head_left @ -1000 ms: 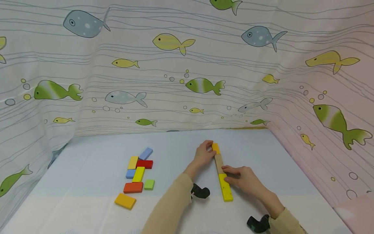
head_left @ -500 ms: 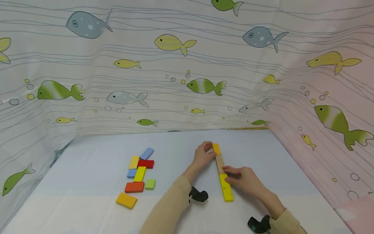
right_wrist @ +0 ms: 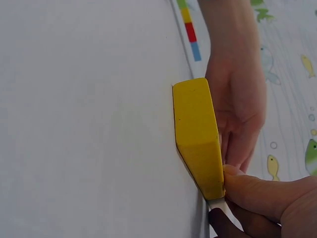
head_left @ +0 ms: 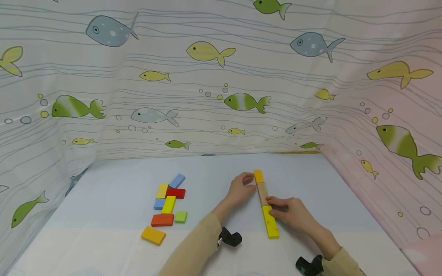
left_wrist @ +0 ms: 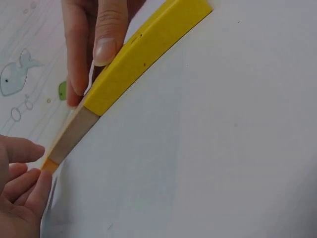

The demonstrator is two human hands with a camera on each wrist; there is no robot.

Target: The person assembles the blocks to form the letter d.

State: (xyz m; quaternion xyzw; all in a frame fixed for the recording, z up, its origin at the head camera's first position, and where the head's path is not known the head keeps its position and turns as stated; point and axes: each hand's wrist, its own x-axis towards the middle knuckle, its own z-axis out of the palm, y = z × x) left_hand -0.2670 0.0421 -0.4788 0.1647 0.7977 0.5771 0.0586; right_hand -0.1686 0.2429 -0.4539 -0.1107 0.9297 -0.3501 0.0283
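Observation:
A row of blocks stretches away from the person right of centre in the head view: a long yellow block [head_left: 271,224] nearest, a bare wood block [head_left: 262,193] in the middle, a small orange-yellow block [head_left: 258,176] at the far end. They lie end to end. My left hand [head_left: 239,189] is beside the row's far left side, fingers loosely bent, fingertips close to the orange-yellow block [left_wrist: 50,165]. On the right side, my right hand [head_left: 293,214] touches the row where wood and yellow meet. Its thumb rests against the yellow block [right_wrist: 198,129] in the right wrist view.
Left of the hands lies a group of flat blocks, among them a red block [head_left: 176,193], an orange-red block [head_left: 162,220], a green block [head_left: 181,217] and an orange block [head_left: 153,235]. A fish-patterned cloth [head_left: 193,88] stands around the white table [head_left: 103,214].
My left hand has drawn slightly back from the orange-yellow block. My right hand stays at the row. The whole head view has shifted a little to the right.

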